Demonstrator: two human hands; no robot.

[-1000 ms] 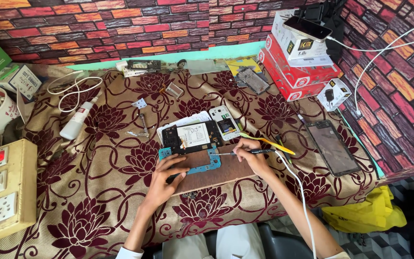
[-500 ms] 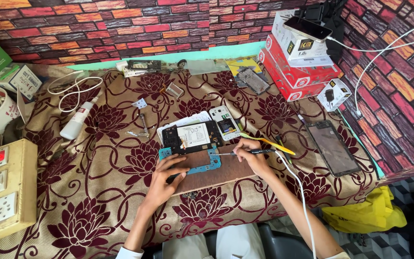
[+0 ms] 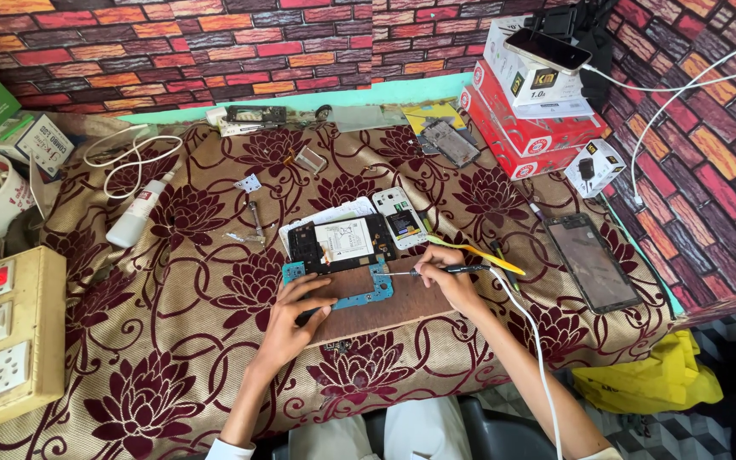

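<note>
A blue circuit board [image 3: 353, 288] lies on a brown wooden block [image 3: 393, 305] on the flowered cloth. My left hand [image 3: 293, 317] rests on the block at the board's left end, holding a dark thin tool against it. My right hand [image 3: 446, 277] grips a corded soldering iron [image 3: 436, 271], whose metal tip points left and touches the board's right end. Just behind the board lies an opened black phone body [image 3: 341, 242] with a white back shell [image 3: 400, 218] beside it.
A phone screen panel [image 3: 593, 261] lies at the right. Red and white boxes [image 3: 528, 102] stand at the back right. At the left are a switchboard box [image 3: 8, 336], a white bottle [image 3: 138, 213] and a coiled white cable [image 3: 129, 157]. Yellow tweezers [image 3: 479, 252] lie by my right hand.
</note>
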